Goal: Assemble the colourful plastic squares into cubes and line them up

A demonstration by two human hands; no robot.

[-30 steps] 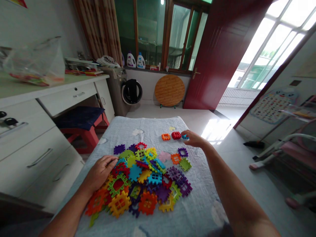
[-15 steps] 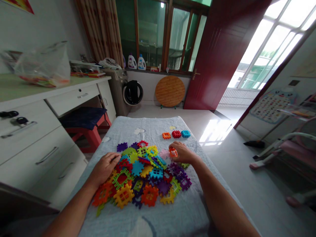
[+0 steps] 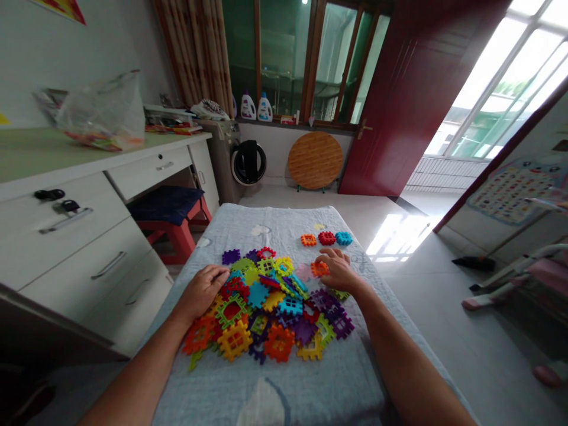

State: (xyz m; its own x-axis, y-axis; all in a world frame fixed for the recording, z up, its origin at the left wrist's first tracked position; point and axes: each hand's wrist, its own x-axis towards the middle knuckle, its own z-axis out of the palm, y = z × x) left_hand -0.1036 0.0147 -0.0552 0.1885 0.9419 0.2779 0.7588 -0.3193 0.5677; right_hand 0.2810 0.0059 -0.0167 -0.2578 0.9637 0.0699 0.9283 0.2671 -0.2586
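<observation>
A heap of colourful plastic building pieces (image 3: 257,294) with notched edges lies on the cloth-covered table. My left hand (image 3: 205,290) rests at the heap's left edge, fingers loosely stretched and touching the nearest pieces; I see nothing held in it. On the right, my right hand (image 3: 339,269) is low over the cloth with its fingers apart. Just by its thumb an orange square piece (image 3: 319,269) lies on the table, with a pale pink piece (image 3: 303,273) to its left. Farther back sit an orange piece (image 3: 308,240), a red one (image 3: 327,238) and a blue one (image 3: 343,238) in a row.
A pale blue patterned cloth (image 3: 284,220) covers the table. To the left stand a red stool (image 3: 180,236) with a dark top and a white desk (image 3: 66,260) with drawers. Behind are a washing machine (image 3: 222,160), a round wooden board (image 3: 315,160) and a red door (image 3: 390,118).
My right hand's fingers have loosened and spread from around the orange piece, which lies on the cloth. My left hand stays by the heap. The whole view has shifted slightly.
</observation>
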